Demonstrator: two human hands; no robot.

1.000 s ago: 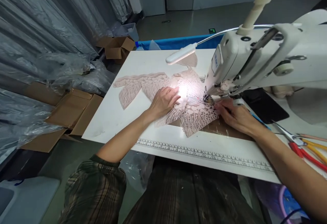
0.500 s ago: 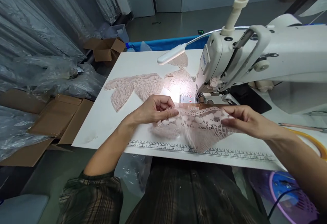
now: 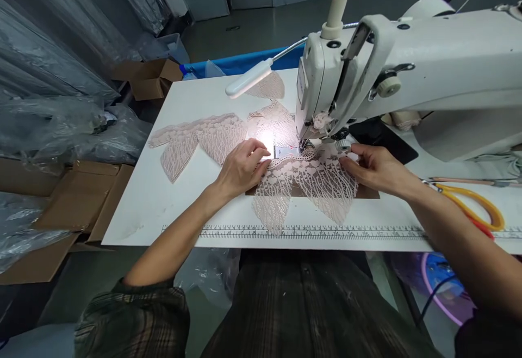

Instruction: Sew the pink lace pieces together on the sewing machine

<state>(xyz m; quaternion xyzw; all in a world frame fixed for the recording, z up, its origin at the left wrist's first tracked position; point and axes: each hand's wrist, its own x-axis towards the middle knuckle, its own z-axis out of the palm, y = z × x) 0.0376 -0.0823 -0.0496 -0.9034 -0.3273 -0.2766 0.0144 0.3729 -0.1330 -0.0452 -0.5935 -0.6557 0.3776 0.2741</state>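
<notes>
- Under the needle end of the white sewing machine (image 3: 460, 59), your pale pink lace piece (image 3: 322, 184) is lying with its scalloped upper edge toward the presser foot, and its two pointed flaps are hanging toward you over the table's near part.
- Your left hand (image 3: 243, 166) is resting at the left end of that upper edge, its thumb touching the lace; whether thumb and forefinger are gripping it is something the view is not telling.
- Your right hand (image 3: 377, 170) is pinching the lace near its right upper corner, thumb and forefinger pressing together on it, just to the right of the needle area.
- Beneath the lace, a brown panel (image 3: 369, 192) is showing at the right and between the flaps.
- Along the table's near edge, a printed ruler (image 3: 228, 232) is running, and the flap tips are reaching it.
- Beyond your left hand, more lace pieces (image 3: 204, 135) are lying spread on the white table (image 3: 134, 200).
- Above them, a slim lamp (image 3: 249, 79) is throwing a bright patch just left of the needle.
- Near your right forearm, yellow-handled scissors (image 3: 477, 200) are lying, and a black flat object (image 3: 387, 137) is sitting beyond your right hand.
</notes>
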